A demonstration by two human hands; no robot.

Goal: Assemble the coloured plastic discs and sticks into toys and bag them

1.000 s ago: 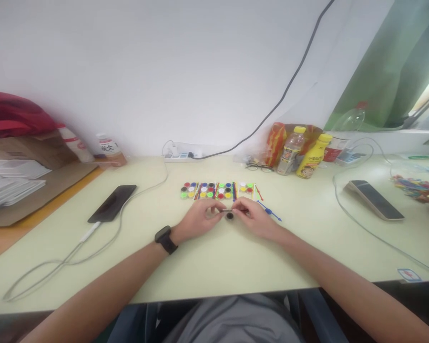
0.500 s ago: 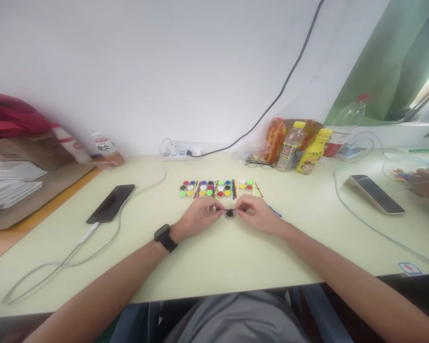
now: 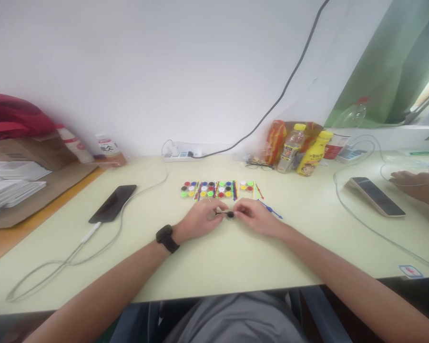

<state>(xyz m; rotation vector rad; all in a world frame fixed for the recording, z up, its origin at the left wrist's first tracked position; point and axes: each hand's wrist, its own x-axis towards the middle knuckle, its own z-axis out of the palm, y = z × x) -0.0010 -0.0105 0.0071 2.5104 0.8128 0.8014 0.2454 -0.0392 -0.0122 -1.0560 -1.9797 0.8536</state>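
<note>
A small round piece with a black top and a clear rim (image 3: 230,215) rests between my hands at the middle of the table. My left hand (image 3: 203,216) pinches a thin black stick (image 3: 219,213) that reaches to this piece. On the other side, the fingertips of my right hand (image 3: 255,216) are closed at the black piece's right edge. Behind my hands lie rows of round pieces with coloured tops (image 3: 207,188), with thin coloured sticks (image 3: 235,190) between the groups. Beyond my right fingers a blue stick (image 3: 270,209) lies slantwise.
To the left lies a phone (image 3: 113,204) on a white cable. A tilted handheld device (image 3: 377,197) stands at right, near another person's hand (image 3: 416,185). Bottles (image 3: 313,155), glasses (image 3: 259,165) and a power strip (image 3: 182,154) stand or lie along the wall.
My right fingers have shifted slightly down at the black piece, and more of the blue stick shows. Another person's hand has come clearer into view at right, where coloured sticks were visible.
</note>
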